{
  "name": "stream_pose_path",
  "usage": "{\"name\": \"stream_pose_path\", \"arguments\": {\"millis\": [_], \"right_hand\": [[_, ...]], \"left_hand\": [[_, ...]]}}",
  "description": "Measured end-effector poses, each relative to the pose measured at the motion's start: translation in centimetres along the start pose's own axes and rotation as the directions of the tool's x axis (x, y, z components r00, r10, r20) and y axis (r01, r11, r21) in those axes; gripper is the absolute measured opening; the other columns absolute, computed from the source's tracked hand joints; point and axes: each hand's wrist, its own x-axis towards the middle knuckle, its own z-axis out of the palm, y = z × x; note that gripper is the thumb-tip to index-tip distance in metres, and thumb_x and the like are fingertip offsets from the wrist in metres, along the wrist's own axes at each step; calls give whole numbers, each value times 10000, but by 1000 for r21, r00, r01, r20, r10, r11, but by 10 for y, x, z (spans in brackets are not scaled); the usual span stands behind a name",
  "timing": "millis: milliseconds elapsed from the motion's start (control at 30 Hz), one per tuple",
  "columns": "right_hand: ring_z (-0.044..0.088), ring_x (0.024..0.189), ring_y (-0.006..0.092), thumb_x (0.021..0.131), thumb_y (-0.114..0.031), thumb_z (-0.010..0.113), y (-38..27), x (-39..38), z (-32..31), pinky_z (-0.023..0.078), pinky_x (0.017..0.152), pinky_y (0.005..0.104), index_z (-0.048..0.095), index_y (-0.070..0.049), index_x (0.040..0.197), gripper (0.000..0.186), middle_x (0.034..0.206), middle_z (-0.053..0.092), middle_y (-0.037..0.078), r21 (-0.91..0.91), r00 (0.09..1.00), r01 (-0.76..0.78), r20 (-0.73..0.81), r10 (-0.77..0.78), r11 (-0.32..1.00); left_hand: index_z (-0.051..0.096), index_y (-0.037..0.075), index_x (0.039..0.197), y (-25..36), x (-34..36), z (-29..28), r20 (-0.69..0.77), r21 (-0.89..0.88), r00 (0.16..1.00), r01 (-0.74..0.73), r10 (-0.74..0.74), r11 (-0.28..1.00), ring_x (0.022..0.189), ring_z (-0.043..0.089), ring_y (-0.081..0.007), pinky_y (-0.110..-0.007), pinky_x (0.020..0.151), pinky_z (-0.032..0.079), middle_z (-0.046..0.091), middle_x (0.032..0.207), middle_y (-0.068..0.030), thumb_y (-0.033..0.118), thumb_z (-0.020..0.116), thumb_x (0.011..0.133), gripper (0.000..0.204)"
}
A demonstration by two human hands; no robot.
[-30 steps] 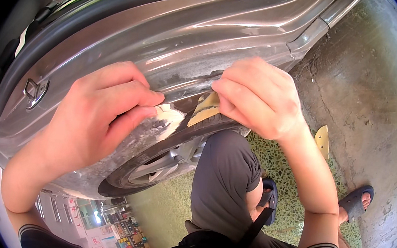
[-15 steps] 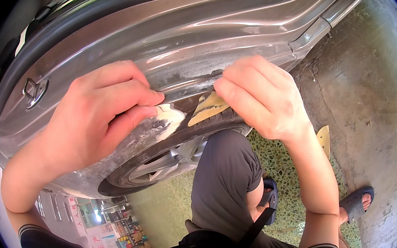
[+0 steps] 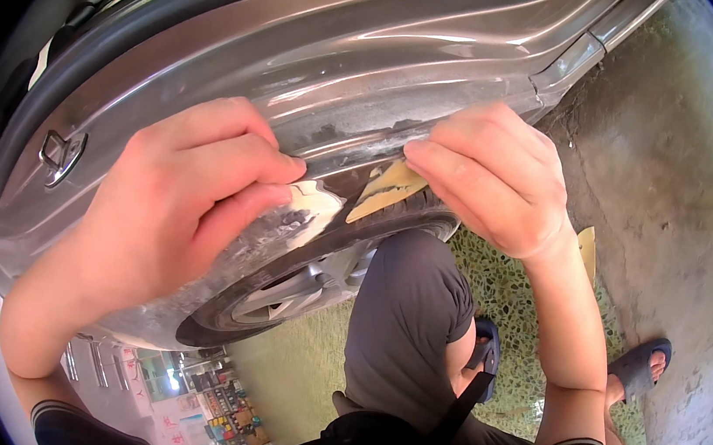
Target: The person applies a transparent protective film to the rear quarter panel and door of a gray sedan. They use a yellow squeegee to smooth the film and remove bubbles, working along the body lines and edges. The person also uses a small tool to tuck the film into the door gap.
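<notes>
- Head view: the left hand (image 3: 170, 201) lies on the grey car body (image 3: 323, 52), on the left. Its fingers are bent and close together, with the tips pressing on a pale scuffed patch (image 3: 310, 204). It holds nothing that I can see.
- The right hand (image 3: 489, 176) is on the right, fingers curled. It pinches a small tan piece of sandpaper (image 3: 386, 192) against the lip of the wheel arch.
- Near the bottom left, shiny paint mirrors a shop with colourful boxes (image 3: 217, 404) on shelves.
- The sandpaper is thin, bent and yellow-brown. It sits between the two hands, just above the black tyre (image 3: 373, 229).
- The scratched car edge looks rough and whitish.
- A second tan sheet (image 3: 586, 249) lies on the speckled floor (image 3: 498, 291), far right, behind the wrist.
</notes>
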Motion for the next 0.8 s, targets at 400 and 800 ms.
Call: {"name": "stream_pose_path", "arguments": {"millis": [400, 800], "right_hand": [[595, 836, 211, 832, -195, 644, 2, 22, -10, 497, 696, 347, 575, -94, 936, 161, 947, 525, 34, 12, 951, -13, 309, 9, 1000], [586, 849, 277, 882, -193, 594, -8, 19, -1, 462, 722, 384, 573, -48, 1028, 207, 972, 553, 86, 6, 942, -127, 314, 119, 992]], "left_hand": [[743, -16, 1073, 1, 2, -1, 14, 15, 1000, -11, 10, 1000, 769, 654, -288, -353, 674, 527, 660, 947, -138, -38, 753, 869, 206], [739, -25, 1063, 2, 2, -4, 43, 19, 999, 26, -27, 999, 757, 651, -279, -345, 674, 522, 656, 933, -144, -39, 752, 868, 196]]}}
